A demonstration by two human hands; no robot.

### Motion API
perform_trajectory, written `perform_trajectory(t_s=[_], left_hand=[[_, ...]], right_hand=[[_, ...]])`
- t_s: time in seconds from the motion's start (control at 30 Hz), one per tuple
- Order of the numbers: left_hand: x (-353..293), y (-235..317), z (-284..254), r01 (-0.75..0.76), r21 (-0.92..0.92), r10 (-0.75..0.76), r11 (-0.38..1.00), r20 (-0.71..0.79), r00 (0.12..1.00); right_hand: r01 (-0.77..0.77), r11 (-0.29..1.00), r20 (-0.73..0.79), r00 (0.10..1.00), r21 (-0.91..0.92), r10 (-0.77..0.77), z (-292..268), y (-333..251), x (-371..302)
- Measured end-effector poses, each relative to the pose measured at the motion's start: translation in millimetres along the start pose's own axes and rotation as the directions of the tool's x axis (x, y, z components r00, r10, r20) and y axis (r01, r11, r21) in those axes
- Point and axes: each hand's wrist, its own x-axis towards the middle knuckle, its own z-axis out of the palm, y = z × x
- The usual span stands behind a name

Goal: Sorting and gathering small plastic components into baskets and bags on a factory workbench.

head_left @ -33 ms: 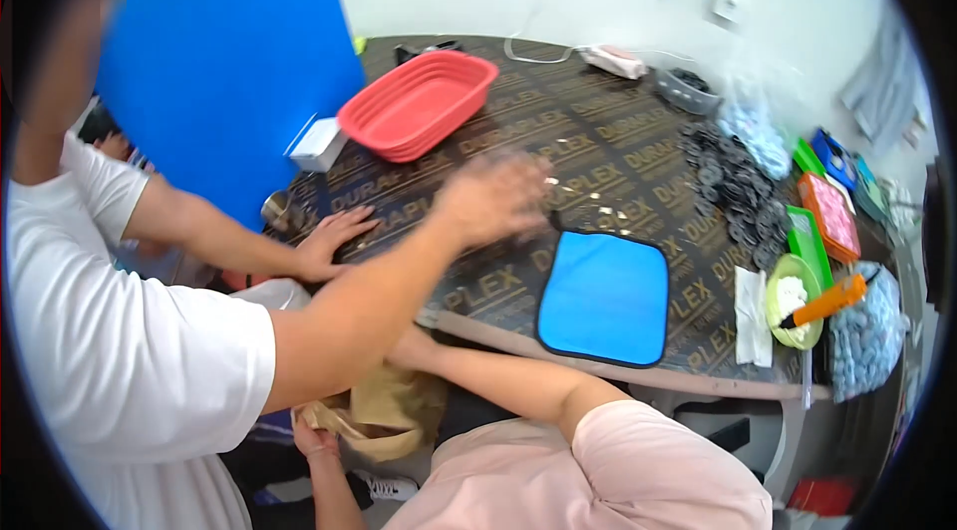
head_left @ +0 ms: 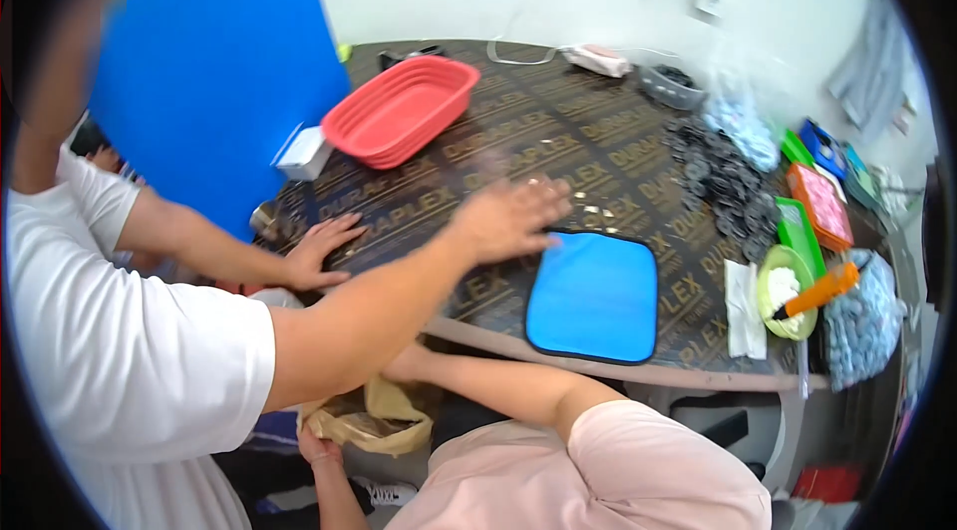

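Observation:
My left hand [head_left: 317,442] grips the near left rim of a brown paper bag [head_left: 401,440], which hangs with its mouth up below the table edge. On the bag's far side is my right hand [head_left: 407,362], its fingers mostly hidden behind a co-worker's forearm; the bag's rim rises to it. The co-worker, in a white T-shirt, stands at the left. That person's right hand [head_left: 510,219] sweeps over the tabletop, blurred, beside small pale scraps [head_left: 594,211]. The co-worker's left hand [head_left: 321,249] rests flat on the table.
A blue mat [head_left: 593,298] lies at the table's near edge, with a red basin [head_left: 404,116] farther back. Black disc-shaped parts [head_left: 723,176] are heaped at the right. Near them stand a green bowl [head_left: 773,296] with an orange-handled tool [head_left: 819,289] and a bag of blue-grey pieces [head_left: 862,326].
The co-worker's right hand has moved right and nearer, to the blue mat's top corner. The bag's mouth now shows more openly. My view has shifted slightly; both my hands stay at the bag.

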Motion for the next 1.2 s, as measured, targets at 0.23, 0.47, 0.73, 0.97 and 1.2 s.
perform_trajectory(t_s=[0.23,0.47,0.73,0.97,1.2], left_hand=[[23,-31,-45,-0.266,0.627,0.268,0.732,0.095,0.959],[-163,-48,72,-0.867,0.456,0.368,-0.203,0.856,0.364],[-239,-56,207,-0.987,-0.102,-0.006,0.125,0.995,-0.104],[-285,-79,370,-0.867,-0.242,0.171,0.436,0.968,-0.185],[-219,-61,656,-0.645,0.753,0.232,0.129,0.610,0.758]], right_hand=[[-0.319,0.948,0.679,0.694,-0.008,0.239,-97,-53,-93],[-0.705,0.689,0.594,0.630,0.168,0.500,-314,-115,-186],[-0.692,0.619,-0.289,0.720,-0.372,0.631,-384,-112,-197],[-0.661,0.623,-0.295,0.747,-0.419,0.595,-414,-64,-168],[-0.727,0.580,-0.762,0.593,-0.368,0.260,-519,20,-105]])
